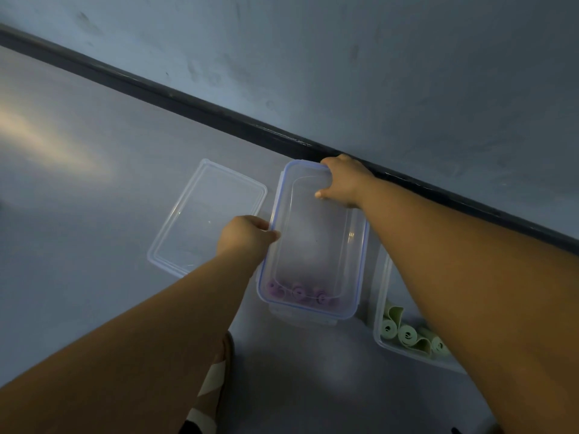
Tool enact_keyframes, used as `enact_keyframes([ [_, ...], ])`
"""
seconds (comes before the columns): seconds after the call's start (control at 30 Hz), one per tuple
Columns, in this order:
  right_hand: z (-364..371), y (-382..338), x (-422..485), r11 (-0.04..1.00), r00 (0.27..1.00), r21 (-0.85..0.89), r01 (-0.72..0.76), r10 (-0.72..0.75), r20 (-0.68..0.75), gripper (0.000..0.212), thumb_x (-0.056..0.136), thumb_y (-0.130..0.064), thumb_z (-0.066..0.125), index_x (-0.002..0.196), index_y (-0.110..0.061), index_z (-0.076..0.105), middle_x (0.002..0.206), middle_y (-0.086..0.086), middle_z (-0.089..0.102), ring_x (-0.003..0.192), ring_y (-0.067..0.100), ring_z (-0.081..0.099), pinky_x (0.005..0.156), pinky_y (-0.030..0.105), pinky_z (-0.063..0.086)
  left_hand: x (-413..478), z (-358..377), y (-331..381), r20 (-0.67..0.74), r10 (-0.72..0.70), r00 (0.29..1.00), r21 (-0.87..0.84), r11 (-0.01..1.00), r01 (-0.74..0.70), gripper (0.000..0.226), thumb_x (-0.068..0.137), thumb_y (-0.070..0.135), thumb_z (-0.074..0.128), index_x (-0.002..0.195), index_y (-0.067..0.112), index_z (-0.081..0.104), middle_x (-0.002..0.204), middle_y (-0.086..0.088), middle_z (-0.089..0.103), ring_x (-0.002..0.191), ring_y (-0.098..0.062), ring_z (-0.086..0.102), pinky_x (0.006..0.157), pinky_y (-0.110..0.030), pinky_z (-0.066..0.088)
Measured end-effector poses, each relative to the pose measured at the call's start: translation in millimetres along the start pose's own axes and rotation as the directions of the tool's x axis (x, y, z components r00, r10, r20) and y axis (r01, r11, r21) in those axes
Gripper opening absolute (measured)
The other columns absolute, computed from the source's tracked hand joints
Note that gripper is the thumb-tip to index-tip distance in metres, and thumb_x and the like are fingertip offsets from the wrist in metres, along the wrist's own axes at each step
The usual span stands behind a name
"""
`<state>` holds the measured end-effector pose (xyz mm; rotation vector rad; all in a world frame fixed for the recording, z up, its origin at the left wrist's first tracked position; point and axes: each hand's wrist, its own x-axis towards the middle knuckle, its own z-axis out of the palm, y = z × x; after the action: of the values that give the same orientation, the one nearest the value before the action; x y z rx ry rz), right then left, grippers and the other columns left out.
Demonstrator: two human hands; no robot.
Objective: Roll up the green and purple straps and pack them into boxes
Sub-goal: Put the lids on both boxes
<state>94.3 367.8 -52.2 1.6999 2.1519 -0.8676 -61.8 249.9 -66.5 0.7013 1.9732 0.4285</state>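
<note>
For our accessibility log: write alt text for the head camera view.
A left hand and right hand grip the edges of a clear rectangular plastic box with a blue rim holding purple rolled straps on a grey floor. A loose clear plastic lid lies to its left; a second clear box of green rolled straps sits to its right.

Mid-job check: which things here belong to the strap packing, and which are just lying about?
Job: purple strap rolls, lidded box gripped by left hand and right hand, green strap rolls, open box, loose lid.
Lying about: striped sandal, skirting board.
</note>
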Motion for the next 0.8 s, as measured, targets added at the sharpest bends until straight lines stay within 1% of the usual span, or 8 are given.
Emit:
enact_keyframes([
  [0.07,2.9,1.5,-1.7,1.000,1.000,-0.017,0.014,-0.015,-0.011,0.070,0.086,-0.035,0.062,0.143,-0.014,0.028,0.147,0.012,0.029,0.133,0.032,0.033,0.109,0.042,0.031,0.0,-0.2,0.2,-0.004,0.003,1.000,0.011,1.000,-0.003,0.015,0.076,0.021,0.076,0.083,0.018,0.063,0.094,-0.019,0.068,0.095,-0.037,0.064,0.086,-0.048,0.054],
  [0.23,16.9,7.9,-10.6,0.989,0.995,-0.139,0.049,-0.060,-0.076,0.071,0.096,-0.039,0.042,0.149,-0.014,0.000,0.157,0.007,0.006,0.144,0.026,0.003,0.118,0.039,-0.002,-1.0,-0.2,0.5,-0.003,0.006,1.000,0.034,0.999,-0.005,0.025,0.078,0.024,0.074,0.099,0.013,0.067,0.098,-0.019,0.068,0.096,-0.037,0.064,0.087,-0.046,0.053],
  [0.33,36.3,6.9,-25.5,0.988,0.991,-0.154,0.014,-0.035,-0.131,0.064,0.100,-0.039,0.026,0.147,-0.014,-0.009,0.156,0.006,-0.014,0.143,0.024,-0.015,0.116,0.038,-0.009,-1.9,-0.4,1.2,0.001,0.000,1.000,0.042,0.999,0.000,0.031,0.078,0.025,0.074,0.105,0.012,0.067,0.102,-0.017,0.068,0.098,-0.036,0.064,0.088,-0.045,0.053],
  [0.43,57.0,0.9,-49.4,0.985,0.988,-0.174,0.021,-0.048,-0.149,0.064,0.100,-0.041,0.023,0.147,-0.015,-0.012,0.154,0.009,-0.024,0.141,0.026,-0.022,0.114,0.039,-0.013,-3.0,-0.4,2.8,0.005,0.000,1.000,0.041,0.999,-0.001,0.033,0.079,0.023,0.073,0.108,0.010,0.066,0.104,-0.017,0.067,0.098,-0.035,0.064,0.088,-0.045,0.053],
  [0.53,91.1,0.6,-83.0,0.972,0.983,-0.210,0.107,-0.136,-0.128,0.069,0.096,-0.049,0.025,0.148,-0.015,-0.005,0.154,0.012,-0.019,0.142,0.029,-0.019,0.114,0.045,-0.010,-4.2,-1.3,4.1,0.012,-0.006,1.000,0.058,0.998,0.005,0.032,0.079,0.024,0.073,0.107,0.011,0.066,0.104,-0.016,0.067,0.099,-0.034,0.064,0.088,-0.044,0.053],
  [0.63,126.1,1.0,-119.5,0.954,0.959,-0.237,0.182,-0.226,-0.173,0.081,0.086,-0.068,0.019,0.145,-0.012,0.021,0.154,0.019,0.016,0.142,0.035,0.009,0.115,0.054,0.011,-5.3,-1.9,4.7,0.011,-0.009,1.000,0.050,0.999,0.008,0.029,0.078,0.023,0.074,0.104,0.012,0.067,0.104,-0.017,0.068,0.098,-0.035,0.064,0.088,-0.044,0.053],
  [0.67,134.5,2.0,-127.0,0.950,0.958,-0.254,0.183,-0.230,-0.173,0.086,0.083,-0.073,0.017,0.144,-0.012,0.023,0.152,0.019,0.021,0.141,0.035,0.014,0.112,0.055,0.013,-6.2,-2.2,5.0,0.013,-0.009,1.000,0.052,0.999,0.008,0.028,0.079,0.024,0.073,0.104,0.012,0.067,0.103,-0.016,0.068,0.098,-0.035,0.064,0.088,-0.044,0.053],
  [0.8,146.6,5.7,-135.6,0.917,0.947,-0.349,0.190,-0.265,-0.182,0.104,0.068,-0.081,0.030,0.146,-0.014,0.018,0.153,0.018,0.017,0.140,0.035,0.011,0.107,0.056,0.011,-7.7,-3.1,6.2,0.018,0.003,1.000,0.063,0.998,-0.004,0.025,0.080,0.024,0.072,0.102,0.013,0.067,0.100,-0.015,0.068,0.097,-0.034,0.065,0.088,-0.043,0.053],
])
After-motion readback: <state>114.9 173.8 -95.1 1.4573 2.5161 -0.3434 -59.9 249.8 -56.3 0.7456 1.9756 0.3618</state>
